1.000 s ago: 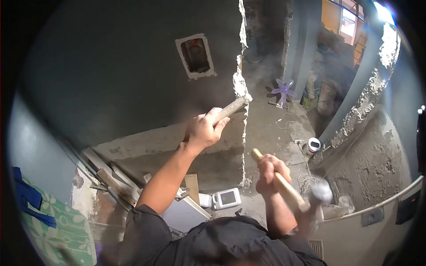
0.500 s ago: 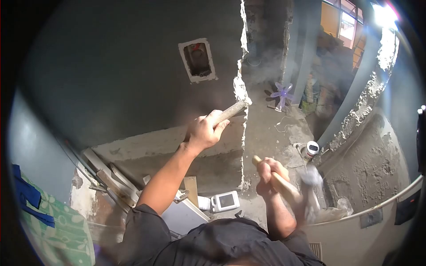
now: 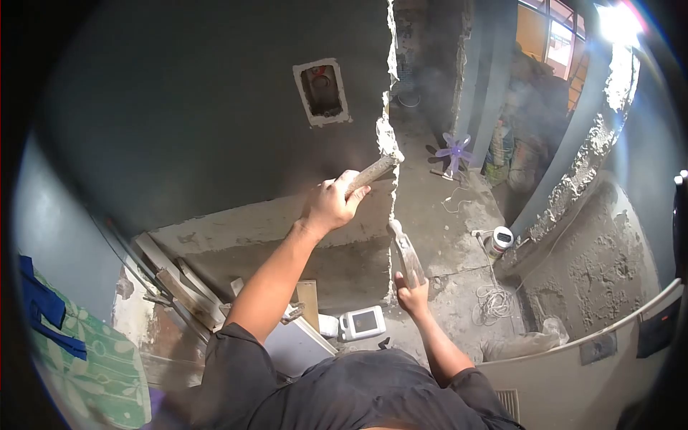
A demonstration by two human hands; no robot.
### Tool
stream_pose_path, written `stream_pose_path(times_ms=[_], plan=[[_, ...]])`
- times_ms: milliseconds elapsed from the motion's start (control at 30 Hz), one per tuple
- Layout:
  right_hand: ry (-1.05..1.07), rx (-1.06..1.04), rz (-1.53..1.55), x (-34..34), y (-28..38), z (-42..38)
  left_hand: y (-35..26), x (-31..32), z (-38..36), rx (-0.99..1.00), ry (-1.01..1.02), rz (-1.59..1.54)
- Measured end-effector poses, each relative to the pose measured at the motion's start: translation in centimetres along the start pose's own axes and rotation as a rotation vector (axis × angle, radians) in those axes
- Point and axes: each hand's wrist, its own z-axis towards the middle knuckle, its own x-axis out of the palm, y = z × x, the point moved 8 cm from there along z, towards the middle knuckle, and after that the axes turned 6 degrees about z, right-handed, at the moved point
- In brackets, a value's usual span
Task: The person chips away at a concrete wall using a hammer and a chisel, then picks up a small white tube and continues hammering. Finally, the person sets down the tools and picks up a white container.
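My left hand (image 3: pixel 335 204) is closed around a thick, dusty grey chisel (image 3: pixel 374 174). The chisel's far end touches the rough, broken white plaster edge (image 3: pixel 387 136) of the dark wall. My right hand (image 3: pixel 413 297) grips a hammer (image 3: pixel 407 252) near the lower part of its handle. The hammer points up and away from me, beside the lower stretch of the broken edge and apart from the chisel. Its exact head shape is hard to make out.
A recessed box (image 3: pixel 321 92) sits in the dark wall. On the floor are a white jug (image 3: pixel 362 324), a white round container (image 3: pixel 499 241), coiled cable (image 3: pixel 493 304) and a purple flower-shaped thing (image 3: pixel 454 152). Boards (image 3: pixel 188 283) lean at left; a green patterned cloth (image 3: pixel 93 365) hangs nearby.
My right hand has swung the hammer from the lower right, where its head was blurred, forward and left towards the wall edge. My left hand and the chisel stay nearly in place.
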Motion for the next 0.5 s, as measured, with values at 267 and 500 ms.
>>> stream_pose_path(times_ms=[267,500], plan=[[-0.233,-0.619,0.567,-4.1,16.8,3.2,-0.1,0.0,0.1,-0.028,0.050,-0.014],[-0.105,0.055,0.072,1.4,3.7,7.5,-0.1,0.1,-0.3,-0.017,0.076,0.020]])
